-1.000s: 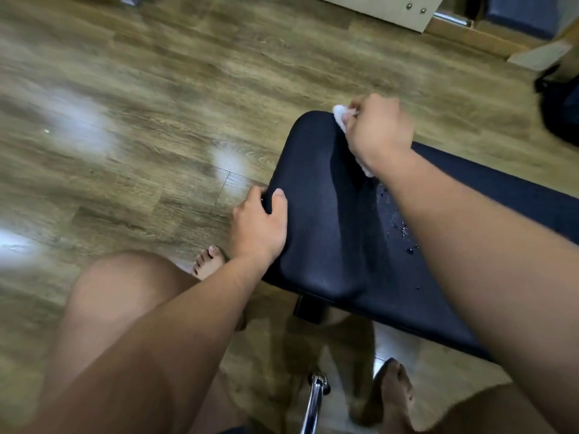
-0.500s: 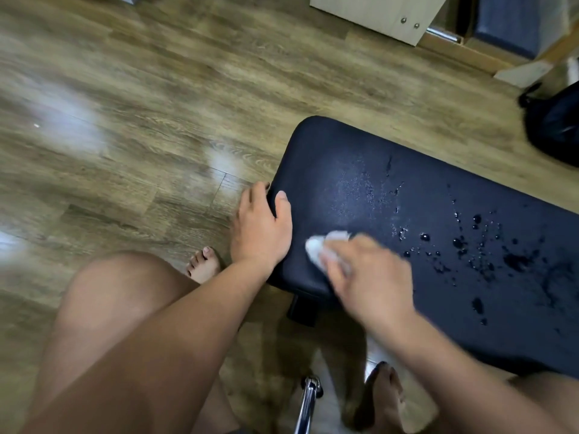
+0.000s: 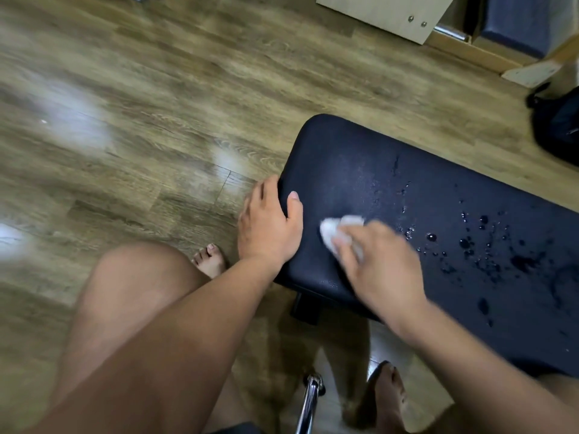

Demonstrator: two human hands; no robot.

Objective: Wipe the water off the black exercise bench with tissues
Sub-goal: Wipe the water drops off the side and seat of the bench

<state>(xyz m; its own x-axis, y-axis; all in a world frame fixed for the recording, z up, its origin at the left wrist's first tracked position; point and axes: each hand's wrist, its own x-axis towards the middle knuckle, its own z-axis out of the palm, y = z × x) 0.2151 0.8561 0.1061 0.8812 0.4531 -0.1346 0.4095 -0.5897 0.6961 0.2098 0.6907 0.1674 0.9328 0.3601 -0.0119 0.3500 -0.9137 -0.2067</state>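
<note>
The black exercise bench (image 3: 360, 170) runs from the middle of the view to the right edge. Water drops (image 3: 470, 242) and a wet smear lie on its right half. My right hand (image 3: 382, 270) holds a wad of white tissue (image 3: 338, 230) pressed on the pad near its left end, close to the near edge. My left hand (image 3: 266, 223) grips the left end of the bench, thumb on top and fingers over the side.
Wood-look floor (image 3: 141, 120) surrounds the bench. A light cabinet (image 3: 391, 14) stands at the back, a black bag (image 3: 557, 126) at the far right. A chrome tube (image 3: 310, 402) and my bare feet and knee are below the bench's near edge.
My right hand swept the tissue from the far left corner of the pad toward me, then shifted slightly right and away from the near edge. The left hand stayed gripping the bench end.
</note>
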